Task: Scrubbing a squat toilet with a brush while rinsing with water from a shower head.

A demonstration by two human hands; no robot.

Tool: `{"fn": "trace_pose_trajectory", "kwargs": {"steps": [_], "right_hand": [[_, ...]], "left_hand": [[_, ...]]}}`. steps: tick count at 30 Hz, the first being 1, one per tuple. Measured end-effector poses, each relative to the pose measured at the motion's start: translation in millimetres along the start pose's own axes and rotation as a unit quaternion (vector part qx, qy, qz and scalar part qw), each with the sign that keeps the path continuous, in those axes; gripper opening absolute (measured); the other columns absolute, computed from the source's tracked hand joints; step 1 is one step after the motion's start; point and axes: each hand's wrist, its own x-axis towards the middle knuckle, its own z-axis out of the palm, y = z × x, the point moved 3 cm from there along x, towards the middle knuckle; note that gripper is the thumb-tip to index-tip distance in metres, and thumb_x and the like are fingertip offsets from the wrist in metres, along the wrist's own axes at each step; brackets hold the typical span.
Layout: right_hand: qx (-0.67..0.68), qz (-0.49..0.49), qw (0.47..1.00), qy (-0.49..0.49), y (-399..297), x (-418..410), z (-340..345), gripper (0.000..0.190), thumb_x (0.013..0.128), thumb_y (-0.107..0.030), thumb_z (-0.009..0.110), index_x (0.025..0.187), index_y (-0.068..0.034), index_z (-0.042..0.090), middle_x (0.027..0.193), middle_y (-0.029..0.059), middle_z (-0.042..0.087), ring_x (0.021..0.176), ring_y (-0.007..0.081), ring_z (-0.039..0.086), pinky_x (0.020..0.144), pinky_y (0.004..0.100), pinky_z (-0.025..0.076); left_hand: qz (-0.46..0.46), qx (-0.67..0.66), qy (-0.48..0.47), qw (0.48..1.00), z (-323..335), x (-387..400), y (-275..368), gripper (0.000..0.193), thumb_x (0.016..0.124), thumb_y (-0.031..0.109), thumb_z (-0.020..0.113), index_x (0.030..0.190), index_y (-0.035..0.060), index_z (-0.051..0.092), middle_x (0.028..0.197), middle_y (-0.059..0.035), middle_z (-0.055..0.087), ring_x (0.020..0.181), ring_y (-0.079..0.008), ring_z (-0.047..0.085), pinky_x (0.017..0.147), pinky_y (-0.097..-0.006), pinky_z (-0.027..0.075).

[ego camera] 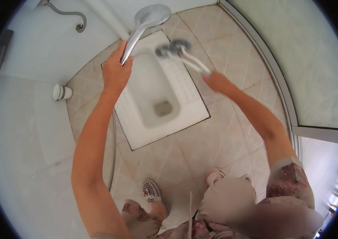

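My left hand (116, 70) grips the handle of a chrome handheld shower head (152, 15), held above the far left part of a white ceramic squat toilet (186, 104). Fine water streams seem to fall from the head. My right hand (216, 82) is closed around the white handles of what look like two toilet brushes (173, 47) with dark heads. The brush heads are blurred and lie over the toilet's far right edge. Some murky water shows in the drain opening (163, 108) at the near end of the bowl.
A shower hose (113, 149) hangs beside my left arm. A white cup-like container (62, 92) is at the left wall. A grey flexible pipe (70, 13) bends along the upper left wall. A curved metal door track (272, 68) and frosted panel (309, 59) border the tiled floor (213, 131) on the right.
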Motion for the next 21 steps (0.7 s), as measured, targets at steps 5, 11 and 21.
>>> {"fn": "trace_pose_trajectory", "kwargs": {"steps": [5,11,21], "right_hand": [[-0.102,0.072,0.988,-0.095,83,-213,-11,0.052,0.092,-0.049,0.049,0.101,0.001,0.046,0.078,0.0252,0.063,0.075,0.0444,0.063,0.064,0.051,0.05],[-0.189,0.106,0.97,-0.108,113,-289,-21,0.051,0.09,-0.051,0.052,0.095,-0.001,0.044,0.071,0.0219,0.063,0.069,0.0418,0.064,0.059,0.0505,0.051],[-0.047,0.061,0.997,0.03,63,-93,-2,0.053,0.091,-0.051,0.05,0.095,0.002,0.049,0.079,0.0249,0.064,0.076,0.0432,0.063,0.065,0.0509,0.05]], "left_hand": [[-0.01,-0.042,-0.015,0.999,-8,-26,-2,0.05,0.082,0.004,0.065,0.13,0.0098,0.054,0.102,-0.009,0.065,0.08,-0.0119,0.057,0.074,-0.023,0.046],[-0.042,-0.041,-0.08,0.995,1,-62,-4,0.051,0.081,0.002,0.066,0.131,0.0102,0.054,0.098,-0.0071,0.063,0.077,-0.0101,0.055,0.071,-0.0213,0.045],[-0.037,-0.107,-0.144,0.983,33,-84,19,0.049,0.08,0.005,0.065,0.128,0.0079,0.055,0.095,-0.0107,0.064,0.075,-0.0165,0.058,0.07,-0.0266,0.047]]}}
